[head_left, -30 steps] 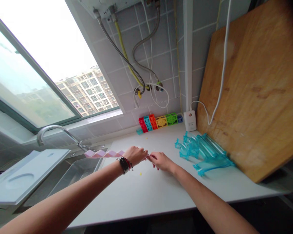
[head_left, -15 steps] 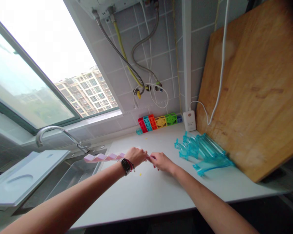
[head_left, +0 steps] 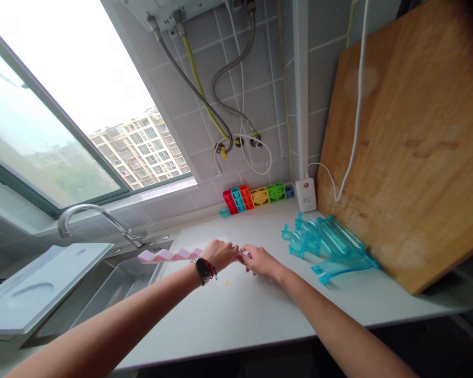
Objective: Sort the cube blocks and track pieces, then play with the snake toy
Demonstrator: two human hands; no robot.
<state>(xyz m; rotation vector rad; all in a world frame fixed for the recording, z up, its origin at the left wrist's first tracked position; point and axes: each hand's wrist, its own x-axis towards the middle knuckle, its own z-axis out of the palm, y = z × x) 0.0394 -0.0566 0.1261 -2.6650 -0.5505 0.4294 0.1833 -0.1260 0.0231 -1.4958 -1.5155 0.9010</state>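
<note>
"Where did the pink zigzag strip (head_left: pixel 169 255) lie?"

"Leftward from the left hand (head_left: pixel 222 254), the nearer one, its long axis pointing toward the faucet (head_left: pixel 113 220)."

"And each grip?"

"Left curled around it; right hand (head_left: pixel 262 261) apparently pinching its end. Forearms slanted inward over the surface (head_left: pixel 220 325), knuckles up."

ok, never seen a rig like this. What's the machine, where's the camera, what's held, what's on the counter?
No machine: these are a person's own bare left hand and right hand. The camera sits on that person's head, looking forward and down. Both hands hold a pink zigzag strip, sticking out past the left wrist; fingers hide the exact grip. On the white counter lie turquoise plastic pieces at right and a row of coloured blocks along the back wall.
</note>
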